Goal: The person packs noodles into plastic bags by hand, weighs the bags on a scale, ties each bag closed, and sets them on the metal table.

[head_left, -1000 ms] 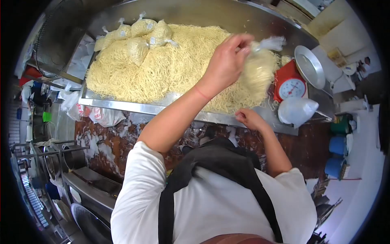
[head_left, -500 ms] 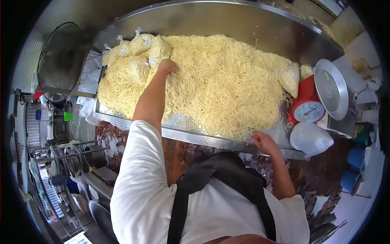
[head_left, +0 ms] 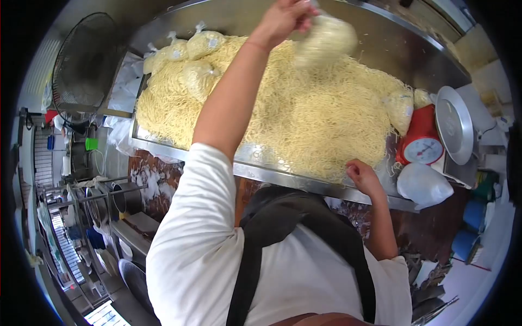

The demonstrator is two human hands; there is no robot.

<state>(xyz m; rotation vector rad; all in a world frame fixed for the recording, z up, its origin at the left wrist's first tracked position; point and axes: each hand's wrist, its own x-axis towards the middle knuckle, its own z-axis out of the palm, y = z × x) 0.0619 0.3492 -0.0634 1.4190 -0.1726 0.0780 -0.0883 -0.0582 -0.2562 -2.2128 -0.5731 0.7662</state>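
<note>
My left hand (head_left: pixel 288 20) is raised over the far side of the steel tray, its fingers closed on the tied top of a plastic bag of noodles (head_left: pixel 326 42). Motion blurs this bag, which hangs above a wide heap of loose pale-yellow noodles (head_left: pixel 326 114). My right hand (head_left: pixel 363 177) rests near the tray's front rim, beside the heap. Its fingers are loosely curled, and I see nothing in them. One filled bag (head_left: pixel 198 80) lies on the noodles left of my forearm. Behind it is another knotted bag (head_left: pixel 204 44), among several at the back left.
A red dial scale (head_left: pixel 420 136) with a round metal pan (head_left: pixel 454 125) stands at the right. A filled noodle bag (head_left: pixel 401 111) leans beside it. In front sits a white plastic bag (head_left: pixel 424 185). A caged fan (head_left: pixel 84 60) is at the left, above plastic sheets (head_left: pixel 124 89).
My left hand has taken a noodle bag from the back-left group, lifted it and swung it right and away from me. My right hand has stayed by the front rim.
</note>
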